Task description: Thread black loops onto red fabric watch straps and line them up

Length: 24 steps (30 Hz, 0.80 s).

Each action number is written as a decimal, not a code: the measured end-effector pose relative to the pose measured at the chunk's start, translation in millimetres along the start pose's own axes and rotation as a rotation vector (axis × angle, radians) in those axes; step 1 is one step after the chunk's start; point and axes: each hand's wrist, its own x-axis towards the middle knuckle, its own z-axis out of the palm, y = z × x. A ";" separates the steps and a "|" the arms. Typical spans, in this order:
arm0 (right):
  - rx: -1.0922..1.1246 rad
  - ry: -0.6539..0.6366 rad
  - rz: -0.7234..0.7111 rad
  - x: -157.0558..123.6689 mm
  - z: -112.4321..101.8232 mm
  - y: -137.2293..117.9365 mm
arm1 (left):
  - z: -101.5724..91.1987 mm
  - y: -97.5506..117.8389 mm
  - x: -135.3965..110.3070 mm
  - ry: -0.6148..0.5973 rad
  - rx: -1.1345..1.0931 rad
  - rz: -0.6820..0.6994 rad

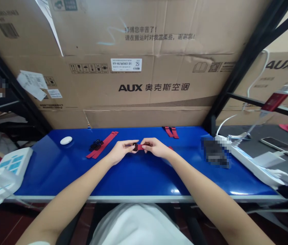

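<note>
Above the middle of the blue table (133, 180), my left hand (120, 150) pinches a small black buckle (135, 147) between thumb and fingers. My right hand (156, 147) is closed on a short red strap (140, 147), which runs into the buckle. Fingers hide much of both pieces, and a bit of red shows behind my right wrist. Left of my hands lie flat red straps (109, 139), with a small heap of black buckles (96, 145) beside them. Two red straps with black ends (171, 132) rest at the table's back edge.
A round white object (66, 140) lies at the back left. White power strips stand at the left (18, 163) and right (251, 166), with cables. A blurred dark item (214, 153) is at the right. A large cardboard box (144, 98) walls off the back. Someone sits far left.
</note>
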 end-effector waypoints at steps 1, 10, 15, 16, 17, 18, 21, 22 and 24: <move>0.004 -0.001 -0.005 0.2 -0.3 0.3 | 0.1 0.7 -0.1 -0.005 -0.020 -0.005; 0.074 -0.039 -0.006 2.0 1.9 4.2 | 5.5 5.5 -2.3 -0.033 -0.099 -0.062; 0.261 0.061 -0.052 4.4 14.9 4.4 | 8.2 3.2 0.3 0.043 -0.158 -0.063; 0.232 0.072 -0.076 4.6 17.1 4.2 | 8.2 2.3 0.3 0.054 -0.165 -0.067; 0.171 0.078 -0.095 4.8 18.8 4.0 | 8.4 0.9 0.1 0.055 -0.164 -0.073; 0.096 0.081 -0.103 4.9 20.0 4.1 | 8.8 -0.6 -0.3 0.048 -0.155 -0.078; -0.051 0.110 -0.076 6.1 19.6 6.1 | 10.7 -5.4 -1.1 -0.007 -0.115 -0.096; -0.058 0.135 -0.065 6.6 18.2 7.3 | 10.6 -5.9 -0.8 -0.027 -0.093 -0.101; -0.013 0.213 -0.047 7.6 14.1 10.1 | 6.0 -3.4 1.3 -0.028 0.023 -0.089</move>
